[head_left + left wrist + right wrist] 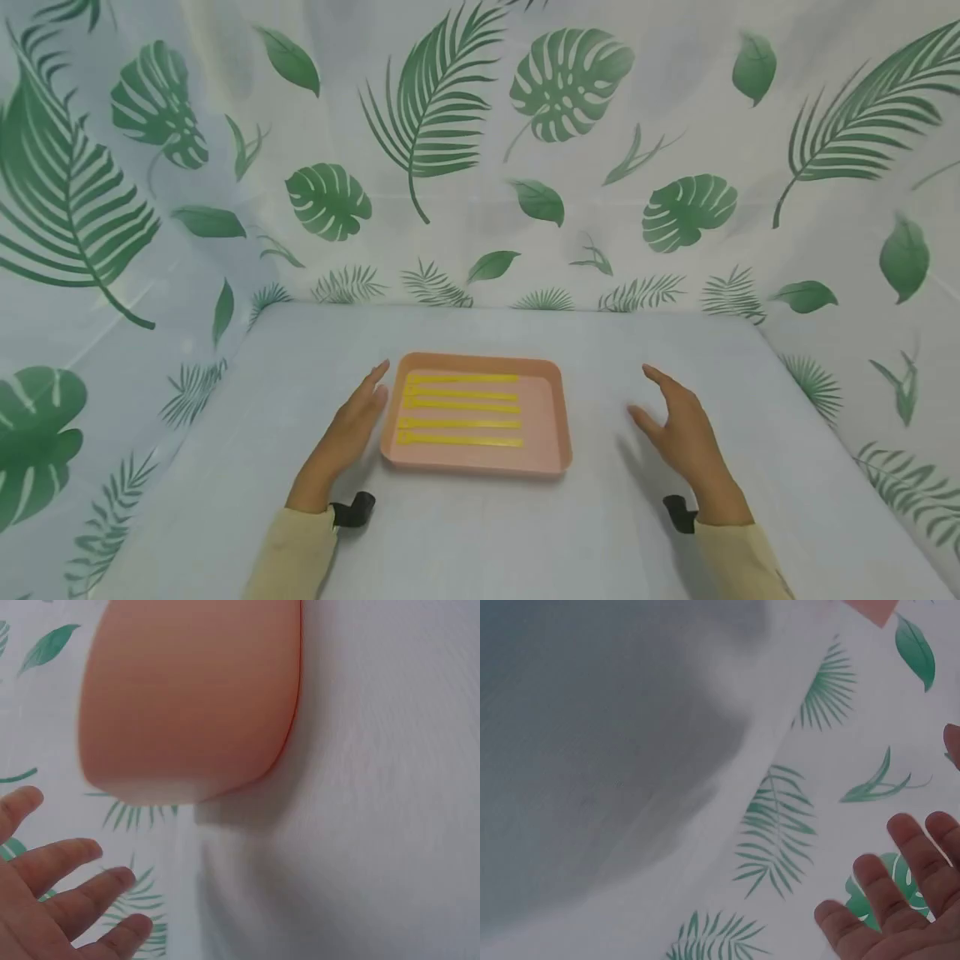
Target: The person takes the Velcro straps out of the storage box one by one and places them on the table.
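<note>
A shallow pink tray (543,417) with rounded corners sits on the white table in the head view. Several thin yellow strips (461,405) lie side by side in it, each with a broader end at the left. My left hand (352,425) is held beside the tray's left end, fingers extended and nothing in them. The left wrist view shows the tray's outer wall (191,697) close by, with the fingers spread below it. Well to the right of the tray, my right hand (680,425) hovers with thumb and fingers apart, holding nothing.
Behind the white tabletop (480,533) and along both sides hangs a white cloth (465,225) printed with green leaves. Each wrist carries a small black device, one at the left wrist (354,509) and one at the right wrist (680,513).
</note>
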The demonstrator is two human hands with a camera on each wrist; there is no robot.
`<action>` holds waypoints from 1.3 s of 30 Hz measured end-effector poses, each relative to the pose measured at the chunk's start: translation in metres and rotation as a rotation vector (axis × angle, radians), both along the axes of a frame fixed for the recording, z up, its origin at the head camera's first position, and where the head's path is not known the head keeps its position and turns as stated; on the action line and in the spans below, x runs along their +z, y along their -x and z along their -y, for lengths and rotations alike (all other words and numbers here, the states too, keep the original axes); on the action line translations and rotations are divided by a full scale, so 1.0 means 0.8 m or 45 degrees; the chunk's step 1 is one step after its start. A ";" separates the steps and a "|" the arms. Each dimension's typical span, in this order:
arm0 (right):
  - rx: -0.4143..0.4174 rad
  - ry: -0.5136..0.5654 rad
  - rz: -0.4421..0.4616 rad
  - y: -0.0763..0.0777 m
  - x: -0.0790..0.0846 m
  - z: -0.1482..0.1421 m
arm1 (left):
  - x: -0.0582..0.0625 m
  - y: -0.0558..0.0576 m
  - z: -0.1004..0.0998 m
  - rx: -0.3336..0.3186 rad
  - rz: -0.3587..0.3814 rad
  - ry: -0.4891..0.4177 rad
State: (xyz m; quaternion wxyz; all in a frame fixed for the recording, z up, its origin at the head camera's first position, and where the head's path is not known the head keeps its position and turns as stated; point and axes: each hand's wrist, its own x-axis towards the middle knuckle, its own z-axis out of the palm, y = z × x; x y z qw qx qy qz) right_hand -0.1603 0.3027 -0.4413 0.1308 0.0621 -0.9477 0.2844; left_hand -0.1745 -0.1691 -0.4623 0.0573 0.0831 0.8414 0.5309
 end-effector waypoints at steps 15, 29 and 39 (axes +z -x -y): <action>0.140 0.250 -0.046 0.018 0.004 0.050 | -0.026 0.042 -0.026 0.189 0.109 -0.518; 0.264 0.366 0.037 0.033 0.000 0.099 | -0.051 0.055 -0.023 0.223 0.169 -0.564; 0.428 0.521 0.123 0.032 -0.005 0.129 | -0.063 0.054 -0.025 0.266 0.171 -0.486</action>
